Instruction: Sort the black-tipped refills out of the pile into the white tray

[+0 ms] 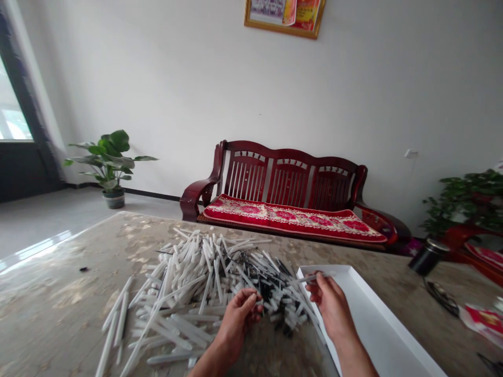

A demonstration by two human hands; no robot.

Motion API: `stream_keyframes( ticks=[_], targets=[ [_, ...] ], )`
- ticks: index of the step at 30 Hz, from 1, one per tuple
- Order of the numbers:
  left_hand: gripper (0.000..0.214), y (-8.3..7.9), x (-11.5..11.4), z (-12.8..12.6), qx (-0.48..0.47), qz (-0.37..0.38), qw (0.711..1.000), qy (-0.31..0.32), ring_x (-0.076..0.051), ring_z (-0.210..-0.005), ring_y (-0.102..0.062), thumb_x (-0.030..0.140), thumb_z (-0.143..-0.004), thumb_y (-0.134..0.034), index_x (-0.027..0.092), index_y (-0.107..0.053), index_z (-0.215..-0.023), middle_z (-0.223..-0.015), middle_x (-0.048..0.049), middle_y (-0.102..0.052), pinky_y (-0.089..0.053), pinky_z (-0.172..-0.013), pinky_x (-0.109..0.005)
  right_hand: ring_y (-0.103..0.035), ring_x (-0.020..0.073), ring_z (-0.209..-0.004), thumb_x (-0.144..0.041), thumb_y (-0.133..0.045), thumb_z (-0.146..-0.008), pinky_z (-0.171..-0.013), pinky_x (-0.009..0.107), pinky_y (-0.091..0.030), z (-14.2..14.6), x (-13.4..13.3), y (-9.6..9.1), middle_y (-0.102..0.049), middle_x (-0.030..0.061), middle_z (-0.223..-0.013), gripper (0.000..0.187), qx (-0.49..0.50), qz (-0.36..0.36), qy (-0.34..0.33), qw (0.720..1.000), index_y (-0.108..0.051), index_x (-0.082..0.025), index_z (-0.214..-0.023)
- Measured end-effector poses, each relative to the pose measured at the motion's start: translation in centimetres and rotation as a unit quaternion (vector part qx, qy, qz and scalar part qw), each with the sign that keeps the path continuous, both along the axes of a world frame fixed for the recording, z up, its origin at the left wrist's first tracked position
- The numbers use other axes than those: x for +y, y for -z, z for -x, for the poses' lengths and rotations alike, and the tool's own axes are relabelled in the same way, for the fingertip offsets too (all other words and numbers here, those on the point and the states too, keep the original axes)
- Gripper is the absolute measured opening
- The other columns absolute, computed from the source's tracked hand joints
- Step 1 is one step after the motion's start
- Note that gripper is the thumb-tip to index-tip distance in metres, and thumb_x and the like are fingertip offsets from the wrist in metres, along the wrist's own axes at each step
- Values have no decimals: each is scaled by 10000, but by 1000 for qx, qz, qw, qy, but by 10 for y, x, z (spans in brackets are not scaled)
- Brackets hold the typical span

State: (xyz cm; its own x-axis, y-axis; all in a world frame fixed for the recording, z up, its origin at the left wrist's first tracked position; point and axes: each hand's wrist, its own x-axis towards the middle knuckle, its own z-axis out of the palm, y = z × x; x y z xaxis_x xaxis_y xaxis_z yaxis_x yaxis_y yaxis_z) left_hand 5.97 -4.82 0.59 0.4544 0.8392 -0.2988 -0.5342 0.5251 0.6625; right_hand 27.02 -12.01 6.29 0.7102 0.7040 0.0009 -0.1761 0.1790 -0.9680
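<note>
A big heap of white, translucent pen barrels (188,283) lies on the table in front of me. Dark, thin pieces and short clear caps (288,309) are mixed in at its right side. My right hand (332,303) pinches a slim, clear pen (310,278) nearly level, above the near left edge of a white tray (377,319). My left hand (238,317) is closed, thumb against fingers, over the front of the heap. Whatever sits between its fingertips is too small to make out.
The table wears a patterned grey-brown cloth (66,309). On the right are a black cylinder (428,256), a dark cable (442,296) and a red-and-white packet (485,322). Beyond stands a red wooden bench (291,178); a potted plant (113,199) is at left.
</note>
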Motion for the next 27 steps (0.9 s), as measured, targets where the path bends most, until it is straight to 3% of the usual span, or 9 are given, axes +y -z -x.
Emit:
stream_keyframes(
  ticks=[3, 5, 8, 11, 14, 18, 21, 24, 27],
  targets=[
    [525, 0, 0, 0, 1, 0, 1000, -4, -106, -604, -658, 407, -457, -961, 176, -648, -809, -768, 4, -712, -492, -526, -190, -612, 146, -584, -643, -779, -623, -462, 219, -426, -34, -8, -6, -701, 8, -748, 558, -49, 32, 13, 998, -661, -185, -920],
    [525, -1, 0, 1, 6, 3, 1000, -8, -100, -600, -651, 403, -453, -962, 175, -649, -808, -777, 6, -710, -491, -523, -187, -607, 144, -589, -678, -684, -678, -475, 223, -430, -58, -11, -4, -682, 9, -752, 551, -141, 105, 11, 984, -646, -185, -923],
    [509, -2, 0, 2, 15, 3, 1000, -13, -102, -599, -648, 389, -462, -959, 174, -650, -804, -768, 6, -707, -489, -522, -187, -604, 148, -578, -648, -531, -772, -496, 231, -428, -91, -11, 3, -630, -12, -676, 445, -315, 267, -19, 911, -590, -208, -794],
    [491, -2, 1, 3, 22, -1, 999, -23, -107, -600, -648, 376, -474, -951, 178, -650, -807, -763, 4, -710, -481, -518, -185, -591, 160, -572, -487, -563, -795, -533, 239, -394, -115, -8, 11, -565, -31, -553, 307, -386, 342, -20, 856, -529, -223, -642],
    [490, -2, 1, 3, 29, -8, 999, -28, -105, -594, -641, 400, -477, -942, 183, -651, -807, -764, 5, -713, -467, -515, -181, -639, 193, -695, -333, -594, -803, -619, 259, -383, -129, -6, 16, -636, 9, -615, 247, -460, 407, -23, 789, -534, -220, -592],
    [474, -1, 3, 3, 48, -35, 997, -40, -111, -583, -629, 444, -487, -922, 181, -662, -783, -748, -1, -706, -442, -503, -184, -683, 242, -853, -265, -579, -848, -677, 284, -382, -140, -4, 21, -736, 80, -811, 174, -527, 474, -36, 705, -627, -221, -687],
    [482, 1, 4, 3, 59, -50, 995, -58, -113, -578, -620, 470, -480, -918, 177, -673, -775, -735, -3, -697, -438, -501, -190, -694, 257, -913, -273, -571, -875, -691, 291, -391, -146, -1, 23, -759, 103, -912, 154, -554, 503, -48, 662, -677, -226, -772],
    [488, 2, 5, 4, 62, -58, 994, -67, -110, -579, -611, 484, -485, -915, 178, -678, -781, -730, 2, -689, -434, -501, -188, -697, 261, -952, -303, -567, -891, -700, 291, -401, -150, 4, 24, -764, 111, -982, 163, -569, 516, -57, 639, -706, -229, -850],
    [479, 1, 4, 5, 66, -65, 993, -70, -103, -571, -599, 483, -493, -912, 176, -680, -778, -728, 4, -686, -421, -492, -184, -698, 257, -976, -321, -545, -910, -711, 286, -410, -152, 8, 26, -763, 118, -1017, 200, -574, 517, -60, 632, -716, -222, -939]
  ],
)
